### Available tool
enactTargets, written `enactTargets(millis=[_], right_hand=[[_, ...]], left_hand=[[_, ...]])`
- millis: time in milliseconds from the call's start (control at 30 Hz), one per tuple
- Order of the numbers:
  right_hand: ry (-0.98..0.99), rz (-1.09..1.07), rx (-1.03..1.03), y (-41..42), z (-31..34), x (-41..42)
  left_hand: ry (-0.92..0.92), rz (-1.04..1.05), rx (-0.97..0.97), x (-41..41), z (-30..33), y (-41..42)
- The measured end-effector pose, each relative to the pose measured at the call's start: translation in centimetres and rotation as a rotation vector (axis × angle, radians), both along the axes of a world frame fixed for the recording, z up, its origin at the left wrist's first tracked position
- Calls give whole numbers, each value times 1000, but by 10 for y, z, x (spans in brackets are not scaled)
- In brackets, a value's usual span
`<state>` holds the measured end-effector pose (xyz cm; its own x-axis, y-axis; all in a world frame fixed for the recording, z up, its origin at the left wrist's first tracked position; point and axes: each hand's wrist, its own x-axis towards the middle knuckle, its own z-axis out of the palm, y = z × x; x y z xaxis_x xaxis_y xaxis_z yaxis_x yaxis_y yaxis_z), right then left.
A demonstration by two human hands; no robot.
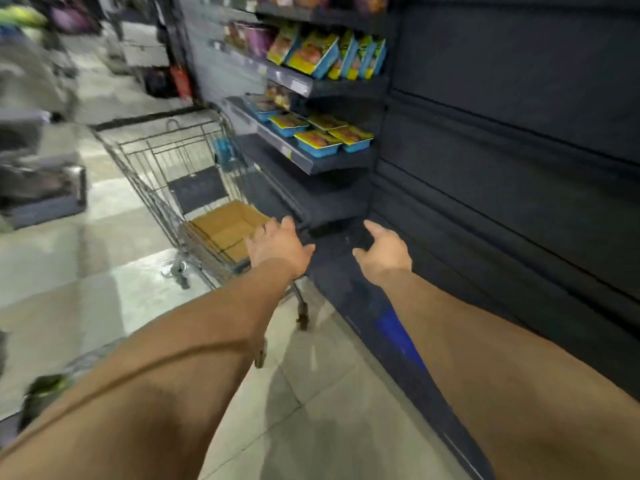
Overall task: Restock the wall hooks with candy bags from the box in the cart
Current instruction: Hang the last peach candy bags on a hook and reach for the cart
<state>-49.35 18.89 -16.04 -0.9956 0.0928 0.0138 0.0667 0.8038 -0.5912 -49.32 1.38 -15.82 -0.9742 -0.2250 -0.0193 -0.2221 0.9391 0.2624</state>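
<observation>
Reaching forward with nothing held, the left hand (278,244) hangs over the near corner of the cardboard box (231,227), its grip loose with the fingers spread and lightly bent; whether it touches the cardboard cannot be told. The right hand (383,252) is at three o'clock from it, well apart, its grip likewise relaxed and holding nothing, thumb out toward nine o'clock, in front of the dark base of the shelving. The box lies open in the basket of the wire cart (166,168), at the end nearest the person, and what shows of its inside is bare brown cardboard; no candy bag can be made out in it. The cart stands on the pale tiled floor (311,393), just beside the shelving at its three o'clock side. At twelve o'clock from the hands, the dark shelves (311,161) carry blue trays with yellow labels (320,142), lying flat on the lower shelf and standing tilted on the one above. At three o'clock from the shelves runs a dark slatted wall panel (519,133); no hooks can be seen on it. The aisle at ten o'clock is blurred.
</observation>
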Motion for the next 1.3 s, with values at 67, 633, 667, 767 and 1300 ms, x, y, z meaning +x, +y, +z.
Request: enactTargets(millis=[67, 633, 667, 767, 1300], right_hand=[[1, 60, 28, -38, 3, -20], [-12, 533, 262, -170, -18, -254], [-27, 562, 286, -173, -18, -271], [-57, 642, 361, -187, -23, -319], [-275, 762, 389, -289, -97, -438]], left_hand=[[5, 87, 10, -7, 0, -39], [-34, 449, -21, -159, -39, -163], [-52, 468, -22, -172, -40, -165], [-83, 537, 15, -204, -49, -172], [-232, 644, 367, -311, -125, -255]])
